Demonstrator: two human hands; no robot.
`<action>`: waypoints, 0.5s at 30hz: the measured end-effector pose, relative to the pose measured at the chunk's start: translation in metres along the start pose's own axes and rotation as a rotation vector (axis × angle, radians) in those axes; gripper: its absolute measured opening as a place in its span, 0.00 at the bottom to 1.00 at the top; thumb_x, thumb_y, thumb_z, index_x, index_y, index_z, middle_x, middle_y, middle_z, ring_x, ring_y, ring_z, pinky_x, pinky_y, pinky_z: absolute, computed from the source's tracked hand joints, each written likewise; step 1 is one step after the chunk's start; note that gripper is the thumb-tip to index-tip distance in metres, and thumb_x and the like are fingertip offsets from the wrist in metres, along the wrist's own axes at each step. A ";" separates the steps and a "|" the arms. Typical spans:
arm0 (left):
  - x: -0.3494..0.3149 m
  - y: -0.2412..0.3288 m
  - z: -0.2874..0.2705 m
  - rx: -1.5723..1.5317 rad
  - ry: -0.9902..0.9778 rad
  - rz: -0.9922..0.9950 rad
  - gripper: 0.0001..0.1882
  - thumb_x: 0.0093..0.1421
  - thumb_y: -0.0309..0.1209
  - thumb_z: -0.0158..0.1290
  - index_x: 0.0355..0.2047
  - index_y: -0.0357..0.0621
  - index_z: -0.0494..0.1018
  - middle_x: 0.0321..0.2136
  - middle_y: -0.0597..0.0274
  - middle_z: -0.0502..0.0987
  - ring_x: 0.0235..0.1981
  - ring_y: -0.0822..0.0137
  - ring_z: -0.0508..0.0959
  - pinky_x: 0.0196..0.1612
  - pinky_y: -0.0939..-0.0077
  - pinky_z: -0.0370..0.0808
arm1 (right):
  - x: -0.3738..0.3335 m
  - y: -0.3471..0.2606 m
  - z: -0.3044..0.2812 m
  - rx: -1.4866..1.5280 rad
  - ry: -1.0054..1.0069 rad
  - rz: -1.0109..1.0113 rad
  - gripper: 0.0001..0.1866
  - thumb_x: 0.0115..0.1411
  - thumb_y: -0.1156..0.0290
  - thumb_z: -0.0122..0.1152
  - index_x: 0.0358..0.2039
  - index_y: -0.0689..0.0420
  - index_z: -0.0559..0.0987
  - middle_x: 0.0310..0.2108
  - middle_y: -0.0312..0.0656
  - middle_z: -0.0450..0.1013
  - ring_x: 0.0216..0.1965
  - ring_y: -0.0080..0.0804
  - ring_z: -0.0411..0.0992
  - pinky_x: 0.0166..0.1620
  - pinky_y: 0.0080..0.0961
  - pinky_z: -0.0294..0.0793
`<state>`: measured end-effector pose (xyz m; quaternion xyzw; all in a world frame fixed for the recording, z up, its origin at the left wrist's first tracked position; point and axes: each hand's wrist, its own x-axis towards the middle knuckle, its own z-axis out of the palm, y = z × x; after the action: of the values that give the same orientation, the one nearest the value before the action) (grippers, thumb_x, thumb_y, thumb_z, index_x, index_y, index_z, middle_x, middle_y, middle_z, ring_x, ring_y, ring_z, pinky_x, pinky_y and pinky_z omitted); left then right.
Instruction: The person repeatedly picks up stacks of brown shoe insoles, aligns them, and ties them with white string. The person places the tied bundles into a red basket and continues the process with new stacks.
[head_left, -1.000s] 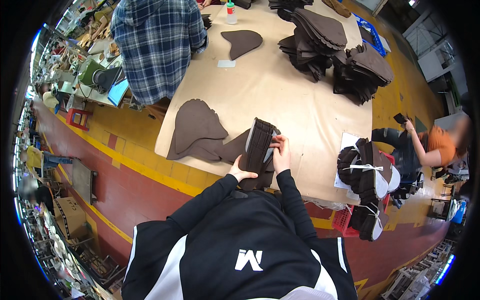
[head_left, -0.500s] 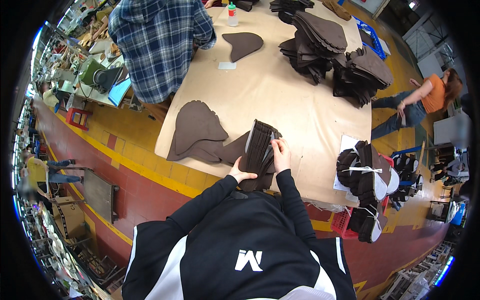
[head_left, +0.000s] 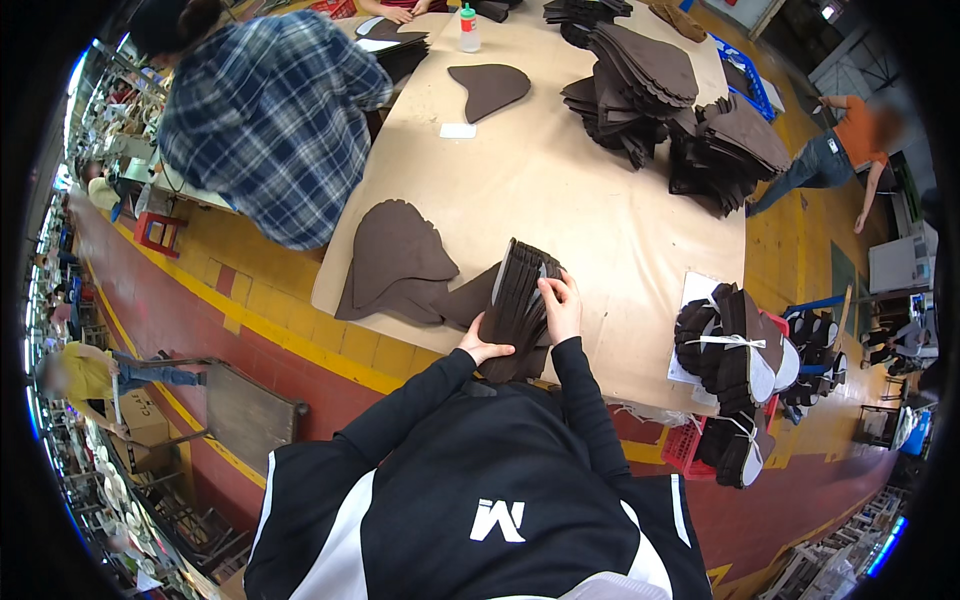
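Between my hands a thick stack of dark brown cut pieces stands on edge at the table's near side. My left hand grips its lower left, thumb across the front. At the upper right edge, the fingers of my right hand are closed on the layers, thumb and fingertips at the edges. A few grey-white edges show among the brown ones. Just left of the stack lie loose brown pieces, overlapping and flat, with scalloped edges. Part of another brown piece shows beside the stack, partly hidden by it.
Tall piles of brown pieces stand at the table's far right. Tied bundles sit at its right corner, above a red basket. A glue bottle is at the back. A person in plaid is beside the left edge.
My hands and the stack look almost the same. The person in plaid has shifted left and nearer, uncovering more pieces behind. A cart at left has rolled right; the person in orange has moved.
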<state>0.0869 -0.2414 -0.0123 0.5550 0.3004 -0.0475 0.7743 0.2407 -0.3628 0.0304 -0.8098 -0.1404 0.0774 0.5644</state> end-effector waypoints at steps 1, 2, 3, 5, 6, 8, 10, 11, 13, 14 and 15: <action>0.000 0.000 0.000 0.017 0.013 -0.001 0.64 0.34 0.35 0.74 0.62 0.31 0.40 0.56 0.49 0.62 0.58 0.61 0.63 0.60 0.68 0.61 | 0.000 -0.004 -0.002 -0.020 -0.024 0.007 0.10 0.53 0.69 0.62 0.34 0.61 0.77 0.49 0.51 0.68 0.50 0.38 0.68 0.48 0.27 0.66; 0.000 0.001 -0.001 0.009 0.013 -0.003 0.64 0.34 0.35 0.74 0.62 0.31 0.40 0.56 0.49 0.62 0.58 0.61 0.63 0.60 0.68 0.61 | 0.000 -0.009 -0.003 -0.039 -0.047 0.015 0.11 0.53 0.69 0.62 0.34 0.60 0.77 0.49 0.51 0.68 0.50 0.37 0.68 0.48 0.27 0.67; 0.000 -0.001 -0.001 0.001 0.009 -0.004 0.64 0.34 0.36 0.74 0.62 0.31 0.40 0.56 0.49 0.62 0.58 0.61 0.63 0.60 0.68 0.61 | 0.001 -0.008 -0.004 -0.033 -0.044 0.006 0.11 0.52 0.70 0.62 0.35 0.60 0.76 0.50 0.51 0.68 0.51 0.37 0.67 0.48 0.27 0.66; 0.002 -0.003 -0.001 -0.011 0.000 -0.001 0.65 0.34 0.36 0.74 0.62 0.31 0.40 0.56 0.49 0.61 0.58 0.61 0.63 0.60 0.68 0.60 | 0.002 -0.007 -0.006 -0.022 -0.038 -0.010 0.12 0.51 0.73 0.62 0.37 0.59 0.76 0.50 0.50 0.67 0.52 0.38 0.67 0.49 0.27 0.66; 0.004 -0.006 -0.003 -0.015 0.001 0.004 0.65 0.34 0.36 0.74 0.62 0.31 0.39 0.57 0.49 0.61 0.58 0.61 0.63 0.60 0.68 0.60 | 0.003 -0.015 -0.007 0.038 -0.052 0.048 0.12 0.51 0.74 0.61 0.38 0.59 0.76 0.51 0.50 0.66 0.52 0.39 0.67 0.49 0.28 0.67; 0.004 -0.005 -0.004 -0.020 0.003 0.002 0.65 0.34 0.36 0.74 0.62 0.31 0.39 0.57 0.49 0.61 0.58 0.61 0.63 0.60 0.68 0.60 | 0.006 -0.032 -0.010 0.059 -0.061 0.064 0.14 0.50 0.78 0.58 0.40 0.57 0.75 0.54 0.49 0.63 0.51 0.40 0.67 0.48 0.29 0.67; 0.002 -0.001 -0.002 -0.018 -0.004 -0.002 0.65 0.34 0.37 0.74 0.62 0.31 0.39 0.57 0.49 0.61 0.58 0.61 0.63 0.60 0.68 0.60 | 0.006 -0.032 -0.011 -0.114 -0.023 -0.135 0.16 0.50 0.81 0.56 0.41 0.55 0.75 0.56 0.48 0.59 0.48 0.41 0.68 0.47 0.29 0.69; 0.003 -0.001 -0.001 -0.014 -0.015 0.005 0.65 0.35 0.38 0.74 0.62 0.30 0.39 0.57 0.48 0.61 0.58 0.61 0.62 0.60 0.68 0.60 | 0.006 -0.031 -0.011 -0.248 0.004 -0.288 0.17 0.50 0.82 0.54 0.41 0.54 0.74 0.57 0.47 0.58 0.46 0.40 0.69 0.45 0.29 0.69; 0.005 -0.011 -0.007 -0.008 -0.019 0.026 0.65 0.35 0.39 0.74 0.62 0.30 0.39 0.57 0.48 0.61 0.58 0.61 0.62 0.61 0.69 0.60 | 0.002 -0.044 -0.011 -0.122 -0.107 -0.167 0.16 0.49 0.83 0.53 0.38 0.53 0.75 0.57 0.47 0.56 0.46 0.41 0.68 0.47 0.30 0.69; 0.007 -0.015 -0.010 -0.004 -0.016 0.032 0.65 0.35 0.40 0.74 0.62 0.30 0.39 0.57 0.48 0.61 0.58 0.61 0.62 0.61 0.69 0.60 | 0.001 -0.047 -0.011 -0.089 -0.149 -0.113 0.15 0.49 0.83 0.53 0.38 0.54 0.76 0.57 0.47 0.56 0.46 0.41 0.68 0.47 0.30 0.69; 0.008 -0.018 -0.010 0.001 -0.019 0.036 0.66 0.35 0.40 0.73 0.62 0.30 0.38 0.57 0.48 0.61 0.59 0.61 0.62 0.61 0.69 0.60 | 0.000 -0.047 -0.012 -0.059 -0.184 -0.056 0.15 0.49 0.83 0.53 0.37 0.54 0.76 0.57 0.47 0.56 0.46 0.41 0.68 0.48 0.30 0.69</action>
<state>0.0824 -0.2374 -0.0333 0.5601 0.2830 -0.0393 0.7776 0.2378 -0.3578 0.0787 -0.8111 -0.2168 0.1315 0.5270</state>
